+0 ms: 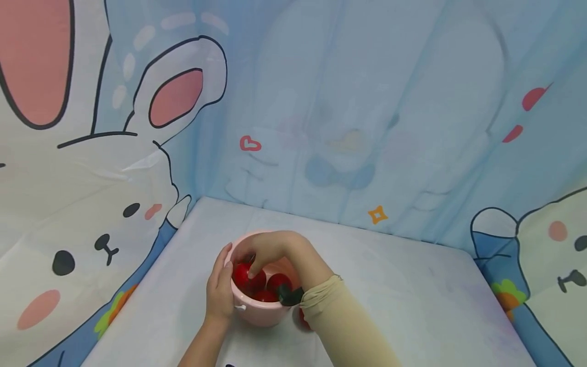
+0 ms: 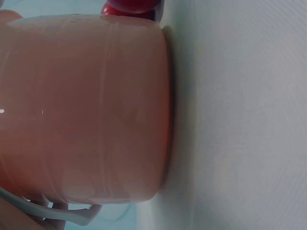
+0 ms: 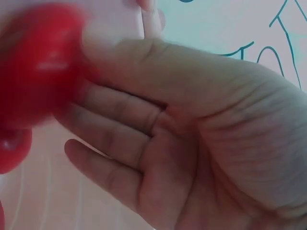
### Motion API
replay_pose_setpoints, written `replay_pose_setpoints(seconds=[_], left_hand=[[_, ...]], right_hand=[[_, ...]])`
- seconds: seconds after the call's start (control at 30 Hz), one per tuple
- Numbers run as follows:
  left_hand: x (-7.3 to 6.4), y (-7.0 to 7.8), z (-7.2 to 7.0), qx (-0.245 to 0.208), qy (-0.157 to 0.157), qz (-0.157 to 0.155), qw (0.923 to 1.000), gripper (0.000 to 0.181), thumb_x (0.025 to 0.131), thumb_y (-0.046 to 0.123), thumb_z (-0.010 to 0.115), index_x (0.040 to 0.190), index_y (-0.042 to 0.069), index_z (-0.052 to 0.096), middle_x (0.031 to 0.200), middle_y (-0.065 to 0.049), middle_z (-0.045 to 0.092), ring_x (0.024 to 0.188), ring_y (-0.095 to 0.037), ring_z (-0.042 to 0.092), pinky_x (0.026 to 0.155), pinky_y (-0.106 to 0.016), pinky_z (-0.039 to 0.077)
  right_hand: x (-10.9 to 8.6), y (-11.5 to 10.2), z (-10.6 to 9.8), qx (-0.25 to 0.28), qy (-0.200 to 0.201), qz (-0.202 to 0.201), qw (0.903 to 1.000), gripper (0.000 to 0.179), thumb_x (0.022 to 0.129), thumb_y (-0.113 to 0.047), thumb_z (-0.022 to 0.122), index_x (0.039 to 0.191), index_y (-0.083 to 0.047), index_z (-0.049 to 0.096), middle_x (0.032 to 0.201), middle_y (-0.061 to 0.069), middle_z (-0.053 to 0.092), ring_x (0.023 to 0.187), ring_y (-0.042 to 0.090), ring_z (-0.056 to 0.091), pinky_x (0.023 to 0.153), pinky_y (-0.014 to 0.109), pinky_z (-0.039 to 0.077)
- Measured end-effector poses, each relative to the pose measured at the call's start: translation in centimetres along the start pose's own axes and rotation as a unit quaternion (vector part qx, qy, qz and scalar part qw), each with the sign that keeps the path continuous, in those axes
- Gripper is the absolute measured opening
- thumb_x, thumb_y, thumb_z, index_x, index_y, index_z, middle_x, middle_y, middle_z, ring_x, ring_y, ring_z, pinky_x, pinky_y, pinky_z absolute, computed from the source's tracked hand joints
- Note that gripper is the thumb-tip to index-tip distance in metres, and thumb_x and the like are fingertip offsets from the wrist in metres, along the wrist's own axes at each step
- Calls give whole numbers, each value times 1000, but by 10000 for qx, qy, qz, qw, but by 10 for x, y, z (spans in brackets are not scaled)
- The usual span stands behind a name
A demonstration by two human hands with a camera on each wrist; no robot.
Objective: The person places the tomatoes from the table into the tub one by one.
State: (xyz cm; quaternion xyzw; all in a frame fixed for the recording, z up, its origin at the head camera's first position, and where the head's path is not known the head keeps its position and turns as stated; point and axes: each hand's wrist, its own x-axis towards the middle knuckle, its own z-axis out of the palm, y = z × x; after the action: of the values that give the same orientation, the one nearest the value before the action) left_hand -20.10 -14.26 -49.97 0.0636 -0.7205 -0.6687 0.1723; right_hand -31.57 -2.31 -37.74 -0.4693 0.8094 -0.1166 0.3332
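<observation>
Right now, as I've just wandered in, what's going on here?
A person is busy with a pink bucket on a white table. Their left grip rests against its side, while their right grip reaches inside and holds a round red fruit. More red fruits lie in the bucket, and another one sits outside beside it, partly hidden by the right sleeve.
</observation>
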Motion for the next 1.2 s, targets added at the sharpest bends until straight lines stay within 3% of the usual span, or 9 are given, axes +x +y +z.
replay_pose_setpoints(seconds=[0.17,0.37,0.57,0.73,0.87,1.0,1.2], left_hand=[[0,0,0,-50,-8,-77,10000,41,105,41,38,145,51,36,157,16,36,147,-18,34,115,-49,36],[0,1,0,-77,0,-126,9999,42,104,42,39,145,52,36,157,17,35,149,-17,31,116,-53,33],[0,3,1,39,-4,-80,10000,43,104,40,39,147,48,35,158,15,34,149,-19,30,115,-55,33],[0,1,1,75,21,-78,9999,43,105,38,39,146,47,36,156,15,37,147,-18,33,113,-55,36],[0,2,2,41,18,-58,10000,43,105,36,39,146,48,36,155,15,39,145,-18,36,112,-53,39],[-2,5,4,74,48,-52,9999,43,104,37,40,146,48,36,153,16,41,144,-18,38,108,-52,44],[-4,7,4,51,100,70,9999,43,104,36,41,146,47,37,152,18,42,142,-17,40,106,-53,46]], right_hand=[[-1,-1,0,351,14,-39,9994,36,92,-8,67,126,-20,65,122,0,68,107,7,62,91,23,55],[-10,1,-2,515,250,95,9983,39,93,-11,66,129,-26,63,127,-1,65,115,10,59,95,27,53],[-26,4,-2,549,727,413,9950,43,93,-21,68,133,-34,61,131,-7,64,118,8,58,100,31,51],[-50,10,-5,309,1219,503,9908,46,94,-31,65,139,-26,57,136,-4,62,126,11,57,105,37,49],[-75,20,-5,59,1783,681,9816,50,95,-42,62,141,-24,55,139,-5,60,131,15,54,107,43,47],[-104,35,2,245,2403,982,9654,54,92,-52,61,142,-32,53,141,-13,56,136,13,49,110,45,44],[-141,62,24,545,3053,1271,9422,56,92,-50,63,144,-35,48,144,-13,53,139,15,47,110,50,44]])
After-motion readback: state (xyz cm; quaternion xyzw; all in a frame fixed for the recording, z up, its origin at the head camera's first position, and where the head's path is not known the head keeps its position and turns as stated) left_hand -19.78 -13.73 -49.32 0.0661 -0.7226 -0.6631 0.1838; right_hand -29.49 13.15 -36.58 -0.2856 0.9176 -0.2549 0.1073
